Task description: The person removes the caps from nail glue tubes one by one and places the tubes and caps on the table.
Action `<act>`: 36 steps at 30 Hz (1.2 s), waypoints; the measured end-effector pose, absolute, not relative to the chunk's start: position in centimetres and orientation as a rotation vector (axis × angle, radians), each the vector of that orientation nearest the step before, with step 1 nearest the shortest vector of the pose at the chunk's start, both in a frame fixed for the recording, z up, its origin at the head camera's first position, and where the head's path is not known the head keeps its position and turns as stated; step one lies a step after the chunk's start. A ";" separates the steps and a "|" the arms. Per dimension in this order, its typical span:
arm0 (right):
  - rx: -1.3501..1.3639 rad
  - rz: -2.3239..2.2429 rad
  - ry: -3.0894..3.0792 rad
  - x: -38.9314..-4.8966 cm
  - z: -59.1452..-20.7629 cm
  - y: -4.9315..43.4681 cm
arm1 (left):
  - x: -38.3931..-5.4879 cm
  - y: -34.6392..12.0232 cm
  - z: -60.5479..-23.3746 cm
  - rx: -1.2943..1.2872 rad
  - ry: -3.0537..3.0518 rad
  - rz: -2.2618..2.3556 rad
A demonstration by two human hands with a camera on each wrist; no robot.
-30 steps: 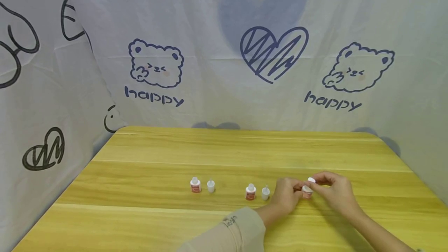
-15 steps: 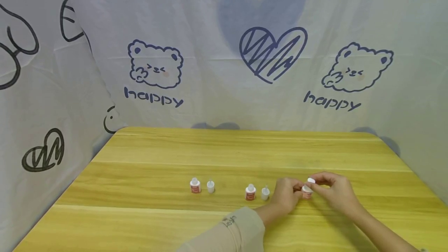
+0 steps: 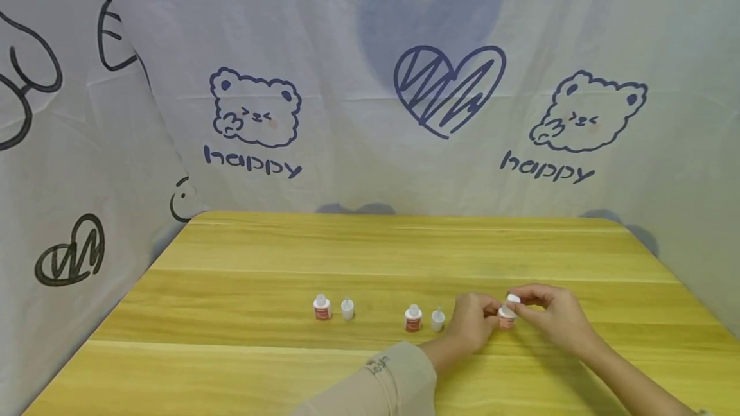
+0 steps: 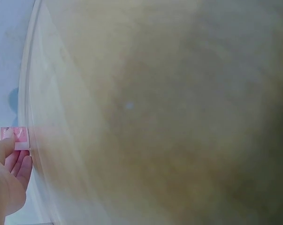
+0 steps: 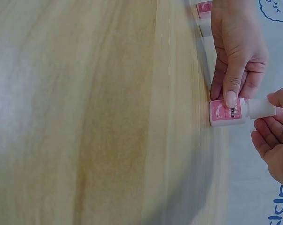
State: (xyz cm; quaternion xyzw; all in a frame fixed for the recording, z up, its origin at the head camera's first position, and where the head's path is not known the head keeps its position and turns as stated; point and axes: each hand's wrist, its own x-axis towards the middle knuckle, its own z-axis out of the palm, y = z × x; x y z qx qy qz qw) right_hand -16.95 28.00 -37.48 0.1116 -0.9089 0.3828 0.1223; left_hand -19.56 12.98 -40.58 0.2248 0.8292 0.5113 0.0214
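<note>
A small white bottle with a pink label (image 5: 221, 112) stands upright on the table at the right. My left hand (image 3: 473, 323) grips its body between thumb and fingers, as the right wrist view shows closely. The right hand (image 3: 555, 316) pinches the white cap (image 5: 262, 108) at the bottle's top. In the right wrist view the cap sits at the bottle's neck; whether it is loose or tight I cannot tell. The left wrist view catches the labelled bottle (image 4: 19, 137) at its left edge, partly covered by the left thumb.
Left of my hands stand an uncapped bottle (image 3: 413, 318) and its white cap (image 3: 437, 320), brush end up. Farther left are another open bottle (image 3: 322, 308) and cap (image 3: 347, 309). The wooden table (image 3: 231, 371) ends at a printed curtain (image 3: 352, 165).
Both hands keep their hold on the bottle and cap with hardly any movement. The head view has shifted very slightly.
</note>
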 end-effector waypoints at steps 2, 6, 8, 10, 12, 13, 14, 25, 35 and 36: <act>0.330 1.109 -2.653 -16.9 -37.4 27.9 | -19.6 12.9 -40.6 0.700 2.559 1.595; 0.297 1.092 -2.664 -17.0 -37.1 27.8 | -19.6 12.7 -40.5 0.736 2.540 1.615; 0.274 1.082 -2.662 -17.0 -37.0 27.7 | -19.6 12.6 -40.5 0.754 2.540 1.618; 0.255 1.076 -2.661 -17.0 -36.9 27.6 | -19.6 12.6 -40.5 0.763 2.525 1.629; 0.235 1.066 -2.664 -17.0 -36.7 27.6 | -19.6 12.6 -40.5 0.765 2.515 1.633; 0.229 1.063 -2.667 -17.0 -36.7 27.6 | -19.6 12.6 -40.5 0.767 2.508 1.638; 0.223 1.059 -2.672 -17.0 -36.7 27.6 | -19.6 12.6 -40.5 0.767 2.495 1.645; 0.220 1.072 -2.704 -17.0 -36.3 27.5 | -20.1 12.6 -40.7 0.808 2.457 1.672; 0.294 1.087 -2.701 -17.2 -36.1 27.6 | -20.0 12.6 -40.6 0.773 2.451 1.663; 0.304 1.084 -2.704 -17.2 -36.1 27.6 | -20.0 12.6 -40.6 0.770 2.455 1.658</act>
